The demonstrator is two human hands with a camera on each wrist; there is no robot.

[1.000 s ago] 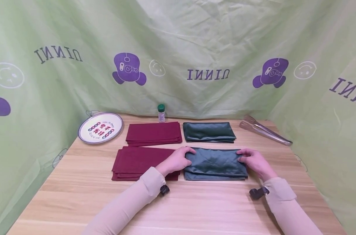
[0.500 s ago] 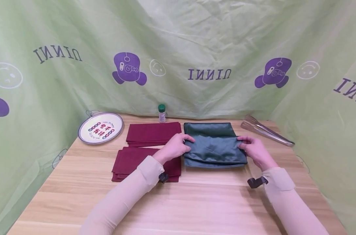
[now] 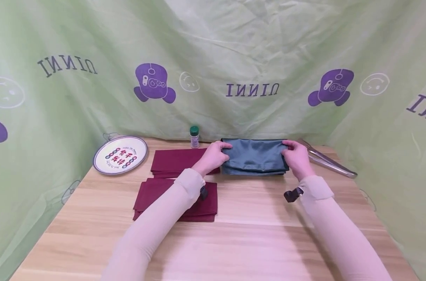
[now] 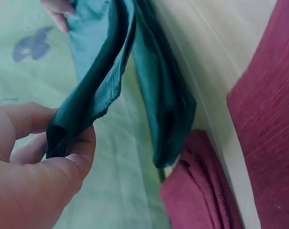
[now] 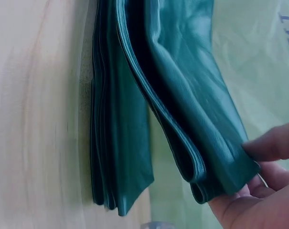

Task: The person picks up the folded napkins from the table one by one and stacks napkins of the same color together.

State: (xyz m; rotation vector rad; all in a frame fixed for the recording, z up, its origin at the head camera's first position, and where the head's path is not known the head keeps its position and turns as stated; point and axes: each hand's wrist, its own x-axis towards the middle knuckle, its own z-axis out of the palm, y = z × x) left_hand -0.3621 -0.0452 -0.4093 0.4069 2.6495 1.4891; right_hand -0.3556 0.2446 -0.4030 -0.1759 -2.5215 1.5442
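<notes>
A folded, shiny dark green cloth (image 3: 256, 155) hangs raised at the back right of the table. My left hand (image 3: 213, 157) pinches its left end between thumb and fingers. At the opposite end, my right hand (image 3: 298, 159) pinches the cloth the same way. Beneath it lies a second folded green cloth (image 5: 127, 162), mostly hidden in the head view; both wrist views show a gap between the two at their ends. Left of them, a folded dark red cloth (image 3: 172, 160) lies behind another folded red cloth (image 3: 153, 193), which my left sleeve partly covers.
A white plate (image 3: 107, 166) with a blue rim and red characters rests at the back left. A small green-capped bottle (image 3: 194, 139) stands behind the red cloths. Metal tongs (image 3: 334, 166) lie at the right edge. A green printed curtain (image 3: 213, 113) surrounds the wooden table (image 3: 255, 234).
Both hands have lifted the front green cloth off the table and carried it backward, over the rear green cloth. The red cloths stay where they were.
</notes>
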